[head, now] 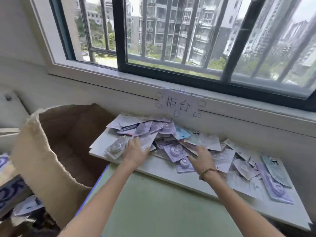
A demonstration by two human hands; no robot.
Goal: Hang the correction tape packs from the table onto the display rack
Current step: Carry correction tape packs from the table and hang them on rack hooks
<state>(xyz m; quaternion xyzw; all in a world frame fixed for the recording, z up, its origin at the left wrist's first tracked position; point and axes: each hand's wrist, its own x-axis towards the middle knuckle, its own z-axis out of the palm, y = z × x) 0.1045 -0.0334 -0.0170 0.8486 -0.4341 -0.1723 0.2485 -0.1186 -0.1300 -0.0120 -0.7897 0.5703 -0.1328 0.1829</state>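
- Two bare hands reach into the middle of the frame: the left hand lies flat with straight fingers on a pale lilac card-backed pack, and the right hand, with a beaded bracelet at its wrist, spreads its fingers over the packs lower right of centre. Neither hand is curled round anything; both look to be sorting or pressing the heap, likely to single out one pack to lift.
- Just left of the left hand lies a clear plastic blister pack with round reels showing through, overhanging the table's near edge.
- The heap of correction tape packs spreads from the centre to the lower right: flat, glossy cards in lilac, white and pale blue, many with raised clear bubbles, overlapping at all angles. None is hung yet, so the task seems at its start.
- They rest on a white, smooth tabletop pushed against the wall; a pale green surface sits in front of it, at lower centre.
- A white paper label with handwritten characters is taped to the wall above the heap, probably marking this spot as the counter.
- At left, a coarse beige woven sack with a frayed rim stands open, its dark inside showing.
- A dark-framed barred window fills the top of the frame.
- No display rack is in view.
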